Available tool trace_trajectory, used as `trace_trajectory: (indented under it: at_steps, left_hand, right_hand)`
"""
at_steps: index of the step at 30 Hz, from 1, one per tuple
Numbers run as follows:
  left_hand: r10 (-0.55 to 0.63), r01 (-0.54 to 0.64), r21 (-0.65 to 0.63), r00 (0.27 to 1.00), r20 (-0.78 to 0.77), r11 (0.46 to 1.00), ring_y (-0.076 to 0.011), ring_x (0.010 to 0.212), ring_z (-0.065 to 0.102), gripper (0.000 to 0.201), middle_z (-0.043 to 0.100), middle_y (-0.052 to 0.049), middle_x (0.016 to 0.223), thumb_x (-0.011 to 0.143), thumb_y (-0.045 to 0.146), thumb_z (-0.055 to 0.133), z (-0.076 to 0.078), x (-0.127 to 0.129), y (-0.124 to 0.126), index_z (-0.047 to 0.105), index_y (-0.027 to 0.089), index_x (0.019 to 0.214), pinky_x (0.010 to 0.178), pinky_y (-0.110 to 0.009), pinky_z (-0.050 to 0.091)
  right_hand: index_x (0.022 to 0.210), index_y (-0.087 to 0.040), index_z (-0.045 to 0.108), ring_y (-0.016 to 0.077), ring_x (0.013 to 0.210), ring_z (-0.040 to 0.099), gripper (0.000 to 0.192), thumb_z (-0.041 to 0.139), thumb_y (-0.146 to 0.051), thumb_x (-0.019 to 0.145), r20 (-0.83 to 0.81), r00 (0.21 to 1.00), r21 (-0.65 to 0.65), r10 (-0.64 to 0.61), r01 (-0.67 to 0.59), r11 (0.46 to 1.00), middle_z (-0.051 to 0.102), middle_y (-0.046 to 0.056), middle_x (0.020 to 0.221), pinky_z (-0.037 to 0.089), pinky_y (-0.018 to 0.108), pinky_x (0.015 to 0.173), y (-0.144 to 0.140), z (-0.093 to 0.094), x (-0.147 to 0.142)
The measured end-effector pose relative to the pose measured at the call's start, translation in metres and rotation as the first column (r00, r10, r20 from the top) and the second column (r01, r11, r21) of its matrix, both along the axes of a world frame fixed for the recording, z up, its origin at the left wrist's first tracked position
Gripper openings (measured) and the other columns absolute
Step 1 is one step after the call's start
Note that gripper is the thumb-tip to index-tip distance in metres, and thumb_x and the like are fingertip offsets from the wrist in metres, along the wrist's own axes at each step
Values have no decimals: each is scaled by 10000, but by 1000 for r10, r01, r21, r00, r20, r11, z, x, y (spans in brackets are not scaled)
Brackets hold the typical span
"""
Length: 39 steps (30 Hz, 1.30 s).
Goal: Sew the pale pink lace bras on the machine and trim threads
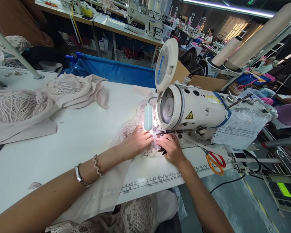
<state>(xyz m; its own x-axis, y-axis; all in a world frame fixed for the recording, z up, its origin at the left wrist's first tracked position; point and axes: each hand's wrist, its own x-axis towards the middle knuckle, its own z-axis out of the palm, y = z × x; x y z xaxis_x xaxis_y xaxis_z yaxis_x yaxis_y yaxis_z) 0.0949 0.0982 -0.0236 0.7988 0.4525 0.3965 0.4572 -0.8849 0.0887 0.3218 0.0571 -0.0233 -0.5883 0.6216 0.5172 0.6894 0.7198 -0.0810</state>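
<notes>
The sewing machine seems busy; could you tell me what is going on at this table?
A person sits at a white sewing machine and holds a piece of pale lace fabric flat under its needle area with both hands. The left hand presses the fabric from the left; the right hand rests beside it, fingers near the presser foot. The machine's lamp lights the spot. Orange-handled scissors lie to the right, and more lace pieces are stacked at the table's left.
</notes>
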Motion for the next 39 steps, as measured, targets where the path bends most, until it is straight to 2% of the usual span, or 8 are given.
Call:
trace_trajectory:
  at_steps: [5, 10, 13, 17, 19, 25, 29, 39]
  left_hand:
    - [66, -66, -33, 998, -8, 997, -223, 796, 597, 190, 716, -115, 1066, 998, 183, 460, 2, -1, -2, 642, 147, 1043, 968, -492, 327]
    - [103, -105, -24, 993, -52, 994, -286, 892, 632, 226, 688, -160, 1164, 984, 277, 532, 2, -1, -3, 624, 120, 1119, 986, -531, 318]
    - [94, -94, 13, 995, -38, 995, -294, 956, 631, 208, 675, -174, 1159, 1002, 160, 443, 1, 0, -4, 625, 109, 1089, 974, -507, 345]
    - [-107, 107, -6, 993, 44, 994, -232, 942, 617, 272, 685, -114, 1068, 984, 43, 406, -3, 3, -4, 618, 154, 1114, 900, -398, 408]
    - [-151, 152, -2, 987, 48, 988, -221, 901, 608, 300, 686, -97, 1029, 968, 26, 418, -5, 4, -5, 609, 157, 1159, 872, -384, 421]
    - [-73, 74, 45, 997, -29, 996, -252, 923, 596, 383, 679, -107, 1031, 895, -17, 438, -3, 1, -8, 599, 123, 1213, 857, -406, 404]
    - [-25, 27, 60, 999, -35, 998, -258, 947, 588, 414, 679, -112, 1077, 882, -36, 439, 0, 0, -7, 593, 132, 1228, 895, -416, 382]
    - [-7, 5, -144, 1000, -8, 990, -214, 901, 626, 416, 684, -78, 1055, 982, 10, 303, -2, -6, 10, 609, 183, 1204, 1061, -502, 268]
  right_hand:
    - [1068, -207, 691, 221, 984, 627, 415, 427, 45, 870, -7, 1000, 32, -7, 7, 999, 772, 43, 1065, 442, 396, 865, 2, -1, -1]
    - [1038, -212, 695, 228, 984, 629, 408, 430, 45, 864, 10, 1000, 45, -6, 5, 999, 776, 40, 1034, 444, 403, 857, 2, -1, -1]
    - [1025, -204, 705, 226, 971, 634, 391, 437, 36, 871, 10, 1000, 48, -18, 18, 999, 781, 37, 1034, 455, 400, 851, 2, -1, 0]
    - [1113, -197, 706, 222, 1018, 638, 389, 434, -2, 915, 19, 999, 24, -44, 43, 999, 774, 48, 1108, 474, 395, 875, 4, -4, 0]
    - [1137, -197, 702, 221, 1038, 639, 387, 426, -17, 935, 17, 999, 15, -48, 48, 999, 771, 53, 1129, 479, 395, 889, 4, -5, 1]
    - [934, -217, 713, 209, 948, 650, 220, 531, -95, 960, -17, 999, 17, -45, 46, 999, 787, 34, 997, 460, 385, 876, 1, -3, 3]
    - [867, -218, 696, 198, 919, 640, 237, 533, -61, 937, -30, 999, 24, -40, 41, 999, 782, 14, 949, 443, 364, 842, 0, -2, 3]
    - [1052, -197, 688, 221, 1002, 632, 421, 398, 50, 874, 4, 998, -4, -56, 56, 998, 769, 26, 1134, 469, 371, 844, 4, -3, 1]
